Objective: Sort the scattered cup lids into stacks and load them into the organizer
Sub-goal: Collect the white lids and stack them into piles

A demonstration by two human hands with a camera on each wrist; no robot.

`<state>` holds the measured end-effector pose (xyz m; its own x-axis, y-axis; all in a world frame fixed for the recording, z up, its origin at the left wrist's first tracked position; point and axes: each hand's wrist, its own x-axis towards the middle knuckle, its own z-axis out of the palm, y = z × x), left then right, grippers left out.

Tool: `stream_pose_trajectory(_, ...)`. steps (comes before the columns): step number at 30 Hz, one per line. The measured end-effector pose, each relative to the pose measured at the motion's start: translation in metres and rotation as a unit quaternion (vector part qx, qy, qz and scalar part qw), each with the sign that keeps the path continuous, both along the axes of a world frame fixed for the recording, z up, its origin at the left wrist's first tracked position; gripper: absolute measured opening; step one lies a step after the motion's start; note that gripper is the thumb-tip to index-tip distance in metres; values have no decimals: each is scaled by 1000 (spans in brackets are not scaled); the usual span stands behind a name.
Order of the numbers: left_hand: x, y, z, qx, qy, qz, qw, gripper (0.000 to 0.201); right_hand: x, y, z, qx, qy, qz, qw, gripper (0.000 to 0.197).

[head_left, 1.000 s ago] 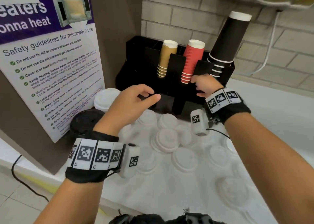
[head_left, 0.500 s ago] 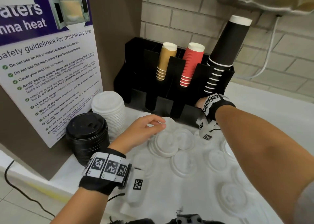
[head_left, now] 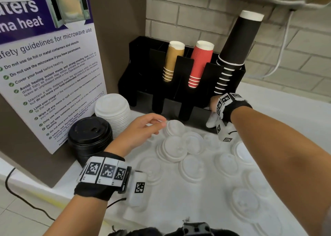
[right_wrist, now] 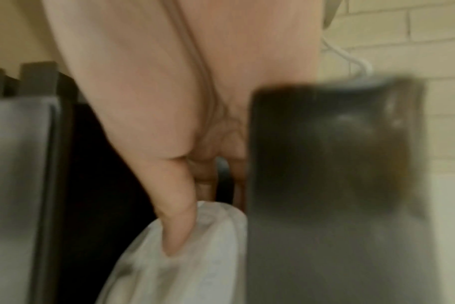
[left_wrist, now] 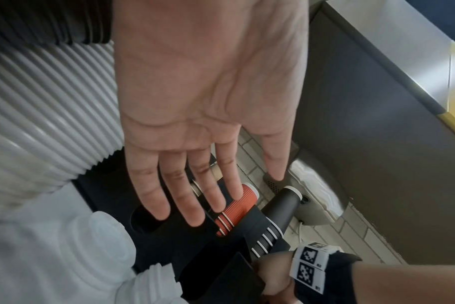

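Note:
Several white cup lids (head_left: pixel 174 147) lie scattered on the white counter. The black organizer (head_left: pixel 186 69) stands at the back wall with tan, red and black cup stacks in its upper slots. My right hand (head_left: pixel 213 106) is at the organizer's lower right opening and pinches a white lid (head_left: pixel 212 122) held on edge. In the right wrist view the thumb presses that white lid (right_wrist: pixel 190 257) and the fingers curl behind it. My left hand (head_left: pixel 157 126) hovers open, palm down, just above the lids nearest the organizer, holding nothing; its fingers (left_wrist: pixel 166 185) are straight.
A tall stack of white lids (head_left: pixel 112 108) and a stack of black lids (head_left: pixel 90 135) stand at the left by the microwave safety poster (head_left: pixel 48 65). More loose lids (head_left: pixel 245 203) cover the counter's right and near parts. A cable (head_left: pixel 283 47) hangs on the brick wall.
My right hand has dropped from beside the red cups to the organizer's lower right opening. My left hand has sunk from in front of the organizer to just over the scattered lids.

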<state>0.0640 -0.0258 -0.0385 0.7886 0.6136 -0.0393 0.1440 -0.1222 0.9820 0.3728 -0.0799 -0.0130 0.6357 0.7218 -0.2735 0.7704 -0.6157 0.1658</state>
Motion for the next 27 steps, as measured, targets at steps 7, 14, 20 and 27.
stream_pose_trajectory(7,13,-5,2,2,-18,3,1000,15,-13,-21,43,170,-1,-22,985,36)
stream_pose_trajectory(14,31,-24,10,-102,-96,13,990,49,-83,-72,76,434,305,-23,848,23)
stream_pose_trajectory(20,41,-45,13,-279,-218,-34,935,61,-158,-84,29,444,527,-30,724,36)
stream_pose_trajectory(27,30,-50,8,-202,-179,19,963,64,-177,-97,9,447,438,45,778,53)
